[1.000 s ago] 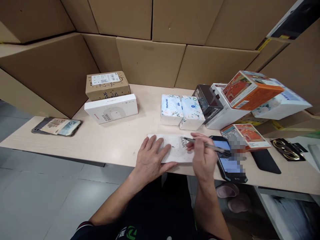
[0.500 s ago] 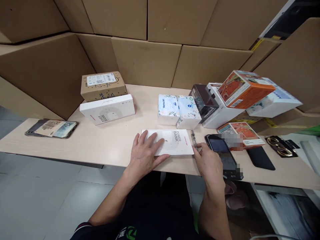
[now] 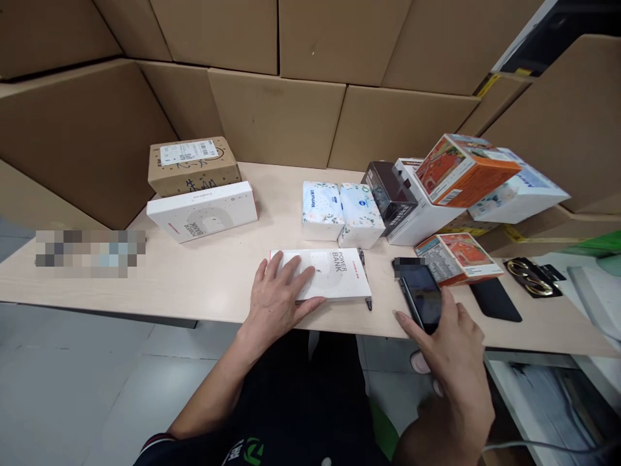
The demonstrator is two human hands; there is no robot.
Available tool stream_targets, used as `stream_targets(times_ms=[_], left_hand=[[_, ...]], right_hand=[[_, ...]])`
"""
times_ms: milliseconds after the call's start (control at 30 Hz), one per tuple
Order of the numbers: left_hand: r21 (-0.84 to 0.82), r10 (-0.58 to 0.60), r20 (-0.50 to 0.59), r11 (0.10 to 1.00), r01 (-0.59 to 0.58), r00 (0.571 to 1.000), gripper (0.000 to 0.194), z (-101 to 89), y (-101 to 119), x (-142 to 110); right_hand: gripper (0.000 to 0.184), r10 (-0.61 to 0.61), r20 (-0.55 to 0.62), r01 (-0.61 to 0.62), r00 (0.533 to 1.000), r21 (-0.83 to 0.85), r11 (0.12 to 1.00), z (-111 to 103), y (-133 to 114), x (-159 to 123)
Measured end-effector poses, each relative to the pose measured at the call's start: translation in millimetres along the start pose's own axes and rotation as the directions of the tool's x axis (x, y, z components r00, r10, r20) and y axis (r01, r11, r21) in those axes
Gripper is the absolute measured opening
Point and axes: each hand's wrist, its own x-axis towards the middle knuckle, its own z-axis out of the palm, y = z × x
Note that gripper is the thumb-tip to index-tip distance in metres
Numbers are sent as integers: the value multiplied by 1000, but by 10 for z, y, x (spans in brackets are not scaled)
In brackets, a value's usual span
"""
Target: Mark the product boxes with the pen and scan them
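Right hand (image 3: 453, 340) has left pen (image 3: 369, 303) for phone (image 3: 420, 290), white box's (image 3: 342, 278) three o'clock; half-spread, hold unclear. Left hand (image 3: 275, 299) still splayed atop box, unclasped.

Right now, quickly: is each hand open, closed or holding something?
Left hand: open, fingers spread on the flat-lying white box.
Right hand: thumb and fingers around the near end of the dark phone; whether the grip is closed cannot be told.

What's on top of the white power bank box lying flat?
The person's left hand rests on one end of the box. Past it you can see "POWER BANK" and red lettering. Whatever is printed beneath the hand is covered.
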Motion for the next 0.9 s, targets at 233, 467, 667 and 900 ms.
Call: stream_targets(times_ms=[233,467,667,900], left_hand=[[34,-31,35,999,29,999,51,-32,35,-12],[41,-52,40,998,50,998,51,-17,68,-21],[-9,-10,-67,1000,10,998,39,25,107,-29],[-60,35,-173,997,-46,984,38,81,117,-70]], right_hand=[[97,148,-4,-145,989,149,978,114,-10,57],[102,236,-40,-198,971,420,886,26,-240,-108],[82,53,-200,74,978,578,813,126,-785,-238],[76,-146,-387,336,910,485,807,376,-1209,-191]])
